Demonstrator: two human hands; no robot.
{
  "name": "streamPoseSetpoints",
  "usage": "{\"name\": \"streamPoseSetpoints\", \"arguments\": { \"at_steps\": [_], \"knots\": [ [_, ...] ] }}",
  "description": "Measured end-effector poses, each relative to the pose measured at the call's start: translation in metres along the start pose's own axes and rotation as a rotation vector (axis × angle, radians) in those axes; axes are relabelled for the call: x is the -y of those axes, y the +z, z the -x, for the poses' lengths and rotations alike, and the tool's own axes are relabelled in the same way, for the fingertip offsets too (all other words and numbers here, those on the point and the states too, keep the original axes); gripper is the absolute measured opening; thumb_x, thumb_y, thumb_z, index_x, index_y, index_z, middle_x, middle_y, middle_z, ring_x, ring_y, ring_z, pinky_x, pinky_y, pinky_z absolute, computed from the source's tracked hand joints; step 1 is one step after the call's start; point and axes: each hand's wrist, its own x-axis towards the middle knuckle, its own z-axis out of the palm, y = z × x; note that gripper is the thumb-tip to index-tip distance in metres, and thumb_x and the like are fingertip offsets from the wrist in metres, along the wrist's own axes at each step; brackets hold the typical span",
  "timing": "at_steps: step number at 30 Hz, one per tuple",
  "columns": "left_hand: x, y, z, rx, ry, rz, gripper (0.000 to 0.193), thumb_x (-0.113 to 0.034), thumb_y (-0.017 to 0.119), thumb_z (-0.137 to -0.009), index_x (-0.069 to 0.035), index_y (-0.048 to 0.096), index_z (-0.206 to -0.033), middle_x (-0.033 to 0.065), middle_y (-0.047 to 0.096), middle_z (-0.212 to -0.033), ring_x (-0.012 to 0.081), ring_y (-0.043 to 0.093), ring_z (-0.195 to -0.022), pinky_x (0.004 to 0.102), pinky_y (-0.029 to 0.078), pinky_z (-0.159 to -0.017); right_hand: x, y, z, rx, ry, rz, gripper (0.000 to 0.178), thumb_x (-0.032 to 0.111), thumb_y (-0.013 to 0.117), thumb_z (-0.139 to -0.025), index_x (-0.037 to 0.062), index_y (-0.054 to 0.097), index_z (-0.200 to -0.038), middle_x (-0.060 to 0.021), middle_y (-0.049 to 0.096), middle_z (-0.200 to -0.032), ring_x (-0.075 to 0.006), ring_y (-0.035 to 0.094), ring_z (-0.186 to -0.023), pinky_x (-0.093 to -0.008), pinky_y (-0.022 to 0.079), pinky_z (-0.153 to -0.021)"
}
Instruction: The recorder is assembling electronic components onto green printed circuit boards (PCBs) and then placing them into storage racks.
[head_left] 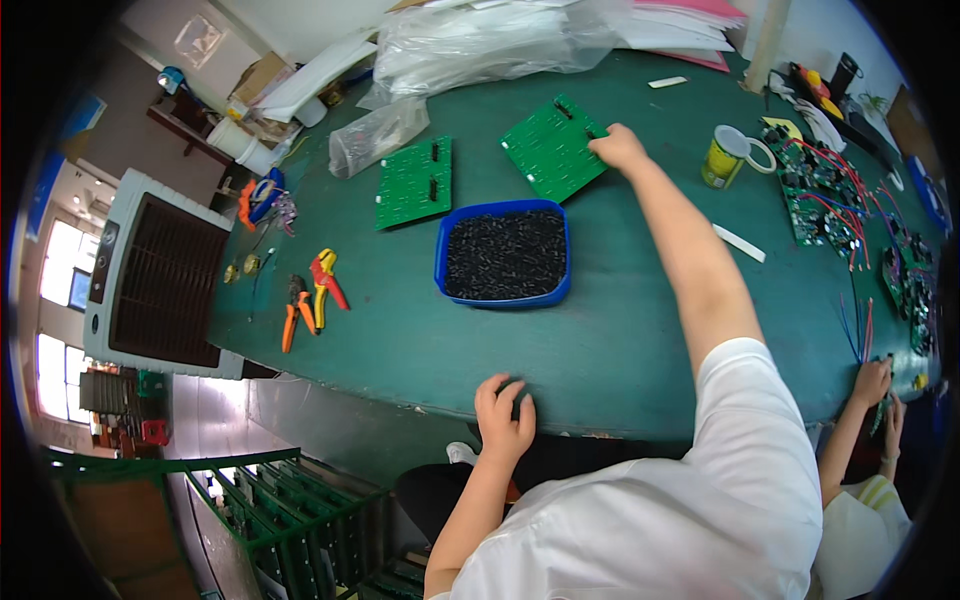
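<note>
My right hand (622,150) reaches far across the table, its fingers closed at the right edge of a green circuit board (545,150) next to a small black part. That board lies turned at an angle and carries another black connector at its far edge. To its left lies a second green circuit board (415,185) with two black connectors. In front of both boards stands a blue tray (440,262) filled with many small black pieces (505,255). By the near table edge, my left hand (505,418) holds nothing, its fingers loosely bent and apart.
Red-yellow pliers (326,285) and orange-handled pliers (297,310) lie at left. Plastic bags (480,50) cover the back. A yellow-green can (724,158), a tape roll (762,155) and wired circuit boards (820,195) sit at right. Another person's hands (873,382) work at the far right.
</note>
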Motion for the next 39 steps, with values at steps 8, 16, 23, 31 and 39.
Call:
{"name": "streamPoseSetpoints", "arguments": {
  "at_steps": [8,16,23,31,39],
  "knots": [
    [0.008,0.012,0.000,-0.101,-0.002,0.027,0.023,-0.003,0.062,-0.073,0.000,0.059,-0.095,0.0209,0.052,-0.106,0.0368,0.051,-0.098,0.0423,0.043,-0.085,-0.109,-0.163,0.117,0.160,0.023,-0.258,0.035,0.010,0.058,-0.071,-0.0025,0.059,-0.103,-0.0085,0.062,-0.092,-0.0160,0.057,-0.087,-0.0277,0.044,-0.079],
    [0.007,0.006,0.009,-0.072,-0.027,0.130,0.020,-0.004,0.061,-0.078,-0.001,0.058,-0.097,0.0193,0.052,-0.107,0.0329,0.052,-0.098,0.0394,0.042,-0.086,-0.098,-0.165,0.258,0.670,0.141,-0.500,0.047,0.001,0.053,-0.069,-0.0013,0.052,-0.115,-0.0019,0.060,-0.103,-0.0092,0.054,-0.096,-0.0228,0.041,-0.086],
    [-0.027,-0.020,0.042,0.042,0.008,0.196,0.034,0.001,0.059,-0.072,0.001,0.057,-0.105,0.0172,0.053,-0.106,0.0313,0.050,-0.096,0.0388,0.041,-0.083,-0.071,-0.123,0.303,0.751,-0.017,-0.567,0.047,0.003,0.053,-0.071,-0.0027,0.050,-0.117,-0.0044,0.060,-0.099,-0.0094,0.056,-0.089,-0.0229,0.045,-0.078],
    [-0.020,-0.036,0.073,0.107,-0.057,0.144,0.036,-0.002,0.062,-0.070,-0.001,0.056,-0.106,0.0165,0.054,-0.106,0.0312,0.050,-0.097,0.0392,0.040,-0.084,-0.073,-0.086,0.313,0.868,-0.078,-0.434,0.052,0.004,0.052,-0.068,-0.0023,0.049,-0.120,-0.0041,0.059,-0.104,-0.0101,0.054,-0.097,-0.0238,0.042,-0.089],
    [-0.019,-0.036,0.098,0.135,-0.092,0.222,0.032,-0.005,0.063,-0.071,-0.003,0.056,-0.102,0.0144,0.056,-0.102,0.0304,0.052,-0.093,0.0385,0.039,-0.082,-0.065,-0.087,0.318,0.815,-0.133,-0.316,0.054,0.006,0.052,-0.066,-0.0016,0.050,-0.120,-0.0041,0.058,-0.105,-0.0102,0.052,-0.099,-0.0238,0.040,-0.090]
  ]
}}
